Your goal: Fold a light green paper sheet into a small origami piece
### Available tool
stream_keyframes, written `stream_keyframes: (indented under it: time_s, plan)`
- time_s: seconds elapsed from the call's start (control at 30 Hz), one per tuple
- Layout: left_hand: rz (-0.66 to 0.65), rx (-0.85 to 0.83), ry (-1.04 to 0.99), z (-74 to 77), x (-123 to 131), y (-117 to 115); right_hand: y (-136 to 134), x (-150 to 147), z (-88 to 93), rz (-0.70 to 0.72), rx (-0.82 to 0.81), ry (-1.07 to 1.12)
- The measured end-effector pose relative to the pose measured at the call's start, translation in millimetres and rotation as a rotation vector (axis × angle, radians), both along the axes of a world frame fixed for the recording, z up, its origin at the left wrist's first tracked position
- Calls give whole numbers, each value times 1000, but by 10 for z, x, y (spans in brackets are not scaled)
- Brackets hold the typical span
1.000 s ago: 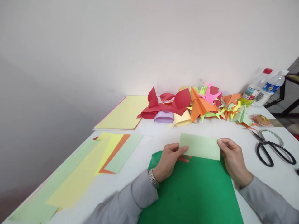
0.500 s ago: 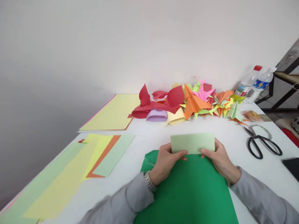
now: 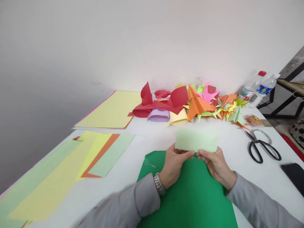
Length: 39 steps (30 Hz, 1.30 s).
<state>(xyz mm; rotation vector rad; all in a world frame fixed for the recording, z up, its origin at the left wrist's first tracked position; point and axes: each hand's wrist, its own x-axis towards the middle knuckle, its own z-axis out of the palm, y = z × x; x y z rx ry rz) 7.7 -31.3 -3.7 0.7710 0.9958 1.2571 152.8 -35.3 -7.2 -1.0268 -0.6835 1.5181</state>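
Note:
A pale green piece of paper (image 3: 196, 139), rectangular and apparently folded, is held up between both hands. My left hand (image 3: 174, 163) pinches its lower edge near the middle, thumb in front and fingers behind. Close beside that thumb, my right hand (image 3: 217, 163) grips the same lower edge in the same way. The two thumb tips almost meet. Below the hands a large green sheet (image 3: 190, 196) lies on the white table, partly covered by my sleeves. A metal watch (image 3: 159, 184) circles my left wrist.
Coloured paper strips (image 3: 106, 155) lie at left, with a stack of large yellow sheets (image 3: 106, 109) behind. Folded paper planes (image 3: 199, 104) and red paper shapes (image 3: 156, 106) pile up along the wall. Black-handled scissors (image 3: 262, 147), a dark phone (image 3: 294, 177) and two bottles (image 3: 257, 90) stand or lie at right.
Both thumbs have slid inward along the paper's lower edge and now nearly touch. The paper's top edge has risen slightly. The view has shifted a little.

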Motion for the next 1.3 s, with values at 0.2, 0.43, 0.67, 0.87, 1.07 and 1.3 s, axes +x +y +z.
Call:
stream_keyframes:
  time_s: [0.2,0.43,0.67,0.87,1.07,1.3]
  plan:
    - [-57,61,16,-29,32,132,86,-15,-6,-33,125,-168]
    - [-68,82,50,9,33,197,111,9,-7,-20,145,-249]
    - [-128,70,54,40,4,190,116,33,-12,-70,123,-253]
    - [-49,22,36,0,-18,209,144,77,35,-63,129,-240]
    - [-32,24,20,-27,-49,224,181,167,27,-25,159,-212]
    - [-38,48,53,-46,-79,237,208,248,-10,-29,179,-240]
